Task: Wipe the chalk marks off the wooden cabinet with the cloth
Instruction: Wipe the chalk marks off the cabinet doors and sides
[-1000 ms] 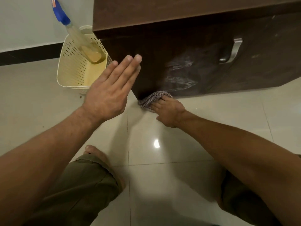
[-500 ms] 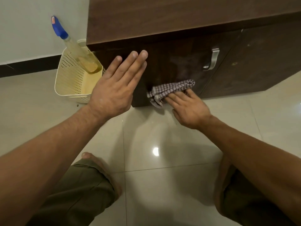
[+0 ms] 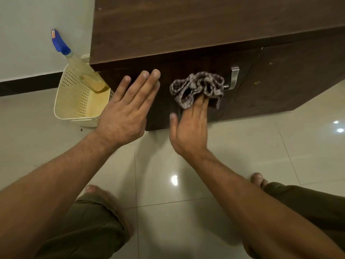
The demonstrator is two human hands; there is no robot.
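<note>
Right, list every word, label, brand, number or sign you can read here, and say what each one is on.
No text can be read anywhere in this view.
Spray bottle: a small orange patch on the tip of its blue nozzle, too small and blurred to read.
Cloth, wooden cabinet, handle and basket: no print visible.

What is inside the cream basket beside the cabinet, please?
A spray bottle with a blue nozzle leans in the cream basket, holding yellowish liquid. The rest of the basket's visible floor looks bare; the corner behind the cabinet is hidden.
</note>
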